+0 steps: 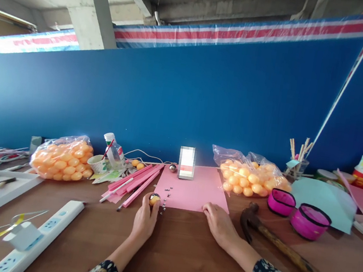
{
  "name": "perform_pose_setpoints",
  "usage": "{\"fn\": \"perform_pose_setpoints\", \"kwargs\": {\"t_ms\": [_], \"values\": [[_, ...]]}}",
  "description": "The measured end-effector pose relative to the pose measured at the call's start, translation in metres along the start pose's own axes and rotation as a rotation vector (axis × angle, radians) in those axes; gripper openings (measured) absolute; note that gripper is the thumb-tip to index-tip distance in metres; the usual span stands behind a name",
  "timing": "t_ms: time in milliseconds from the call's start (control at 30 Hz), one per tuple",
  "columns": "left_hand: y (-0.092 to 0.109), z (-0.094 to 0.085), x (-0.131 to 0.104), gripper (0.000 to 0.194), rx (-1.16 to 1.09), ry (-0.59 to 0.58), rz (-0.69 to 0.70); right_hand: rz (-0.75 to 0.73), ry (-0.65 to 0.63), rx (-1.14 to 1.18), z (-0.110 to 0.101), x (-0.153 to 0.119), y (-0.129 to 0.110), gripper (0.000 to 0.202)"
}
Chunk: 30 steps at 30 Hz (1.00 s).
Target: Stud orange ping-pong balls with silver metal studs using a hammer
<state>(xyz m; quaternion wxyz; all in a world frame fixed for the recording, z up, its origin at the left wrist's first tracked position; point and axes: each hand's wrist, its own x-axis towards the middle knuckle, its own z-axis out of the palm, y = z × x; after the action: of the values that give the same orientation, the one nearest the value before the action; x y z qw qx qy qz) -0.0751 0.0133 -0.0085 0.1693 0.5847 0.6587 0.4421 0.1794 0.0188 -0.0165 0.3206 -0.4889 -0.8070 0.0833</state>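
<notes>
My left hand (145, 221) is closed around an orange ball (154, 201) with a shiny metal ball (154, 195) showing against it; how the two sit together is partly hidden by the fingers. Just right of that hand lie several tiny metal beads (163, 206) at the front edge of a pink sheet (193, 196). Small dark bits (168, 195) are scattered farther up on the sheet. Another shiny metal ball (173, 168) rests near its back left corner. My right hand (216, 222) touches the sheet's front right part, fingers curled together; anything under them is hidden.
Bags of orange balls stand left (63, 160) and right (246, 176). Pink strips (134, 183) lie left of the sheet. A hammer (287, 245) and magenta wristbands (310, 221) are at right. A power strip (50, 230) lies at front left. A blurred upright object (187, 161) stands behind.
</notes>
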Motion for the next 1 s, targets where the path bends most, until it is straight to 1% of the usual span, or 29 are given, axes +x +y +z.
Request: {"fn": "perform_pose_setpoints", "kwargs": {"t_ms": [167,267,333,467,633,733,800,900,933,1000], "values": [[-0.008,0.000,0.003,0.041,-0.188,0.130,-0.033,-0.031,0.056,-0.002,-0.007,0.000,-0.009,0.014],[-0.010,0.000,0.004,0.042,-0.293,0.157,-0.030,-0.036,0.030,0.040,-0.007,0.002,-0.017,0.013],[-0.008,0.000,0.003,0.042,-0.333,0.156,-0.026,-0.054,-0.001,0.053,-0.004,0.005,-0.023,0.013],[-0.001,-0.003,0.000,0.043,-0.346,0.121,-0.003,-0.088,-0.045,0.045,0.006,0.013,-0.033,0.013],[-0.001,-0.006,0.000,0.045,-0.302,0.128,-0.060,-0.180,-0.142,0.001,0.017,0.015,-0.042,0.014],[-0.003,-0.005,0.001,0.045,-0.333,0.131,-0.051,-0.223,-0.197,-0.001,0.018,0.009,-0.045,0.014],[-0.003,-0.004,0.000,0.046,-0.372,0.129,-0.051,-0.226,-0.210,0.049,0.015,0.007,-0.047,0.013],[0.000,-0.005,-0.001,0.048,-0.368,0.118,-0.076,-0.169,-0.161,0.188,0.007,0.015,-0.045,0.013],[0.001,-0.005,-0.001,0.047,-0.354,0.117,-0.085,-0.110,-0.115,0.258,0.005,0.023,-0.042,0.012],[0.002,-0.006,-0.001,0.046,-0.328,0.116,-0.097,0.064,0.009,0.418,0.001,0.045,-0.032,0.013]]}}
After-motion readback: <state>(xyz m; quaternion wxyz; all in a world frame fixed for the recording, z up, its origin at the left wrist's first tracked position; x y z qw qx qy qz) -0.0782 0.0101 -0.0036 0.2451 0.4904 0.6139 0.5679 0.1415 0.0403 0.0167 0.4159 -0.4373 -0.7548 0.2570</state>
